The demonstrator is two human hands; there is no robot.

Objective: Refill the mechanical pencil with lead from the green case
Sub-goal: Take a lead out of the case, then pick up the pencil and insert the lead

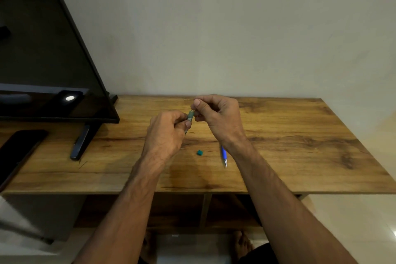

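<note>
- Case (189,118): a slim, pale green, see-through box near the centre of the frame, held up off the table and tilted, its top end leaning right. Only a short stretch shows between the fingers; its open end is up.
- Cap (200,152): a small, darker teal block, lying alone on the table below the case, centre frame.
- Pencil (224,156): blue barrel with a silvery tip, lying on the table right of the cap, tip toward the lower edge; its upper part is hidden.
</note>
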